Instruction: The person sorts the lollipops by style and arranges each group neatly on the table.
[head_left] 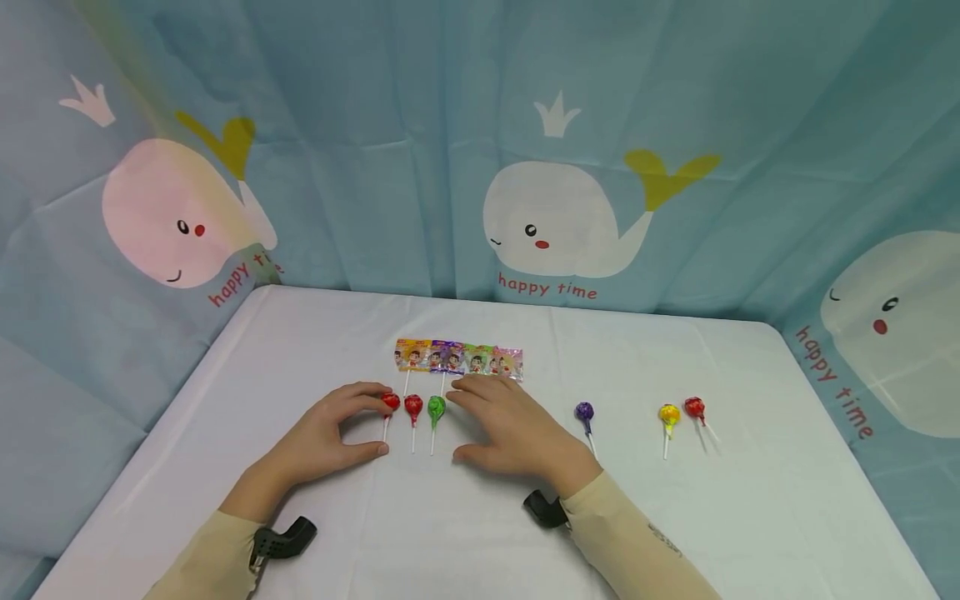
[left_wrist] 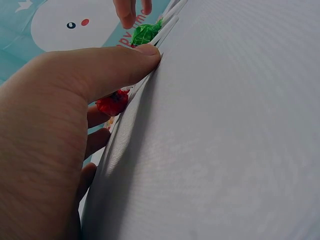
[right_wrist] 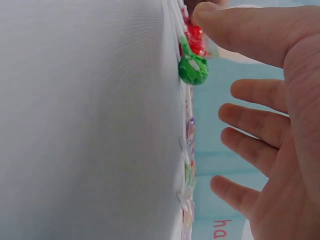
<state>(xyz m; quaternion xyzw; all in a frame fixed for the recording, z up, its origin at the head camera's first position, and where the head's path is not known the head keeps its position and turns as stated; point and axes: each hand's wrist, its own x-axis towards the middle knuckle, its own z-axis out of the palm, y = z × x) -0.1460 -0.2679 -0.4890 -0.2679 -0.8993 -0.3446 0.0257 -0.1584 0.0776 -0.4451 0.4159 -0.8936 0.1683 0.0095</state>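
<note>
Three lollipops stand side by side in a row on the white table: a left red lollipop (head_left: 390,401), a middle red lollipop (head_left: 413,406) and a green lollipop (head_left: 437,407). My left hand (head_left: 337,429) is at the row's left end, fingertips right at the left red lollipop's head and thumb near its stick end. On the row's right side, my right hand (head_left: 506,425) is spread with nothing between fingers and thumb, its fingertips close to the green lollipop. In the right wrist view, those fingers (right_wrist: 255,117) are apart and relaxed.
Behind the row lie several flat printed packets (head_left: 453,357) in orange, purple, green and pink, partly overlapping, some with sticks. To the right lie a purple lollipop (head_left: 584,412), a yellow lollipop (head_left: 669,414) and another red lollipop (head_left: 694,407). A blue whale-print curtain (head_left: 420,167) hangs behind the table.
</note>
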